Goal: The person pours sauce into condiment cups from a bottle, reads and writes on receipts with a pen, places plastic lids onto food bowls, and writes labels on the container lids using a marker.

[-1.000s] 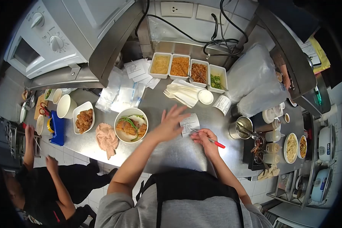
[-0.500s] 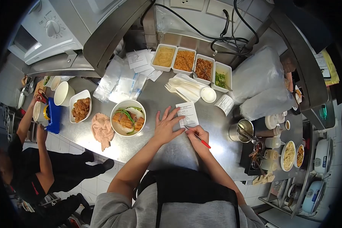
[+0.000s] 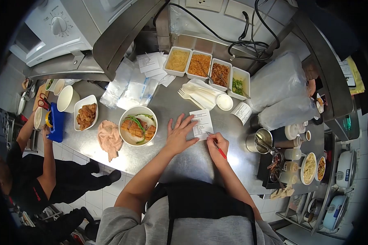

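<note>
A printed paper slip lies on the steel counter. My left hand rests flat with its fingers spread, the fingertips on the slip's left edge. Wrapped round a red pen, my right hand holds the pen's tip at the lower right part of the slip. Left of my left hand stands a round white bowl of rice, sliced browned food and green stalks. White plastic forks and spoons lie on a napkin above the slip, beside a small white lidded cup.
Four tubs, one with chopped greens, line the back. A pink cloth and fried pieces in a dish are left. Right are a metal pot, bottles and plastic bags. A co-worker stands at far left.
My left hand has come down onto the counter and slip from above it. My right hand keeps the pen, now more upright at the slip. The co-worker's hands have moved toward the blue holder.
</note>
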Demonstrator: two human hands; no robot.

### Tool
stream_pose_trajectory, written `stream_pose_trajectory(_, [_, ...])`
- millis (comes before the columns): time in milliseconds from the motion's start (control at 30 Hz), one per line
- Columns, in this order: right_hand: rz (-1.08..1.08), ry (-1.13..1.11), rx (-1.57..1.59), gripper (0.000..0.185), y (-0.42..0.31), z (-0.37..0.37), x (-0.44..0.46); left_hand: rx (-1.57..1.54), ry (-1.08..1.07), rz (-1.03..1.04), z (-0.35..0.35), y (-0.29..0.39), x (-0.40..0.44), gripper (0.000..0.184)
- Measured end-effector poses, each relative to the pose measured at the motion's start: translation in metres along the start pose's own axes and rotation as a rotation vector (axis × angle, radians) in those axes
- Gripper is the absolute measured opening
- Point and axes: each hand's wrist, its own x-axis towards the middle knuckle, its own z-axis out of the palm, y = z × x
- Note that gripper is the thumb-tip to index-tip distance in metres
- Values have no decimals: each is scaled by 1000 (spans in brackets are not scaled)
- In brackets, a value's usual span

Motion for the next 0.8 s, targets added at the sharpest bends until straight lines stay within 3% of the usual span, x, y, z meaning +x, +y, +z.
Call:
stream_pose_trajectory(33, [-2, -17, -2, 5, 2, 0, 1, -5, 7, -4, 0, 0, 1, 69])
stream_pose_trajectory(133, [175, 3, 525, 8, 2, 2, 6, -6, -5, -36, -1, 2, 2, 84])
stream_pose_trajectory(233, [194, -61, 689, 10, -23, 2, 13, -26, -11, -55, -2, 2, 2, 91])
stream_pose_trajectory(333, [381, -113, 732, 11, -8, 2, 20, -41, 6, -58, -2, 3, 2, 93])
stream_pose_trajectory(533, [201, -89, 600, 11, 5, 11, 16, -36, 10, -66, -1, 3, 2, 95])
stream_pose_trajectory(667, [-19, -43, 294, 3, 11, 23, 15, -49, 19, -75, -3, 4, 2, 97])
stream_pose_trajectory(800, [-92, -95, 121, 8, -5, 23, 11, -47, 14, -75, -2, 3, 3, 98])
